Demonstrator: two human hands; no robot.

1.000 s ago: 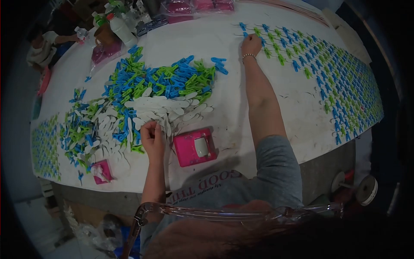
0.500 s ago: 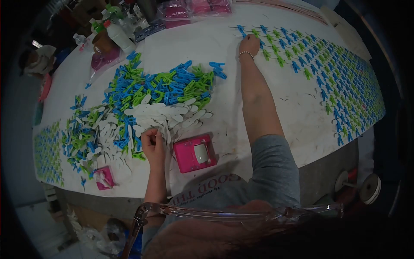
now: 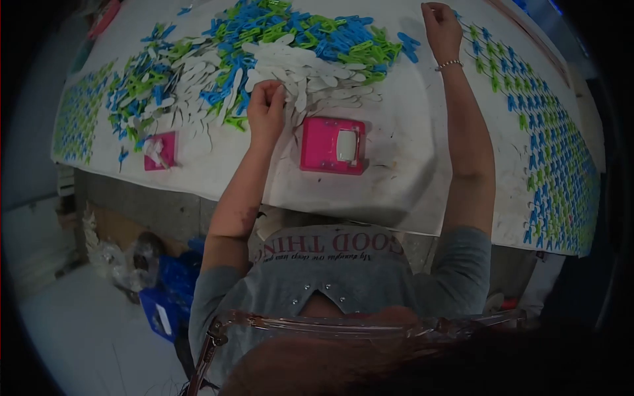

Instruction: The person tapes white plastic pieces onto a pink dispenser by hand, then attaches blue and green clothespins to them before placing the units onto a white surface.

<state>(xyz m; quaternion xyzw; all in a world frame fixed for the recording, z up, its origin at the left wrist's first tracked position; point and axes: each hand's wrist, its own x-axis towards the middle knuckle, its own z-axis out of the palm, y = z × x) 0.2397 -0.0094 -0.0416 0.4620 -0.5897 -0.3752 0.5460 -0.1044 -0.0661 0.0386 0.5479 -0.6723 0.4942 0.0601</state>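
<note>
My left hand (image 3: 266,113) is closed in a pinch at the near edge of a pile of flat white pieces (image 3: 310,66). What its fingers hold is too small to tell. A heap of blue and green clips (image 3: 264,26) lies behind that pile. My right hand (image 3: 441,30), a beaded bracelet on its wrist, is raised at the top, with curled fingers pressed together; their contents cannot be made out. It is beside the left end of the blue and green clip rows (image 3: 528,112). Loose blue clips (image 3: 409,47) lie left of it. A pink fixture (image 3: 320,146) with a white block stands right of my left hand.
A smaller pink fixture (image 3: 171,146) holding white pieces sits near the table's front edge. More clip rows (image 3: 82,115) cover the table's far left. Below the table, a blue container (image 3: 158,310) and clear plastic bags (image 3: 122,261) lie on the floor.
The view has tilted down, so the table shows higher and more of the torso and floor appears. My right hand has drawn back slightly from the clip rows. My left hand stays by the white pieces.
</note>
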